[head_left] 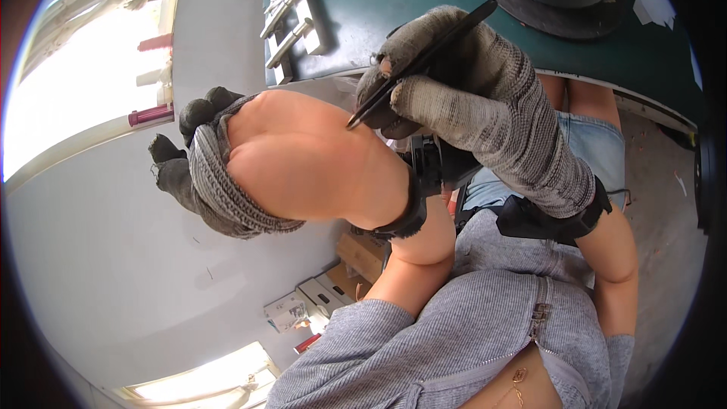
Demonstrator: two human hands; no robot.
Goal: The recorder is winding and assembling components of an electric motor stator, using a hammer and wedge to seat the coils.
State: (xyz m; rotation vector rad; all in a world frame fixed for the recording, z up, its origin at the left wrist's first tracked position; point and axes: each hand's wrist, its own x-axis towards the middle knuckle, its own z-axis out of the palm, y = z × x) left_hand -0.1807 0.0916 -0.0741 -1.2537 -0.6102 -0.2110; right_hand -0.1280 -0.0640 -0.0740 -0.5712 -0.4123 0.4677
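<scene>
Between both hands, pale flesh-coloured moulded piece (303, 167) sat — left hand (204, 174), in grey knit glove, wrapped around its far end, probably to steady it. Right hand (462, 98), gloved too, closed on thin black pointed tool (420, 64), pen-style; tip touched piece's upper edge, a grip that suits fine control. Beyond right hand, green bench (394, 7) carried metal blocks (291, 23) and dark round base (560, 0). Bench edge ran close behind knuckles; open room lay left of left hand.

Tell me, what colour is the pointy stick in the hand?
Black. The stick shows best in the head view, gripped by the grey-gloved right hand.
</scene>
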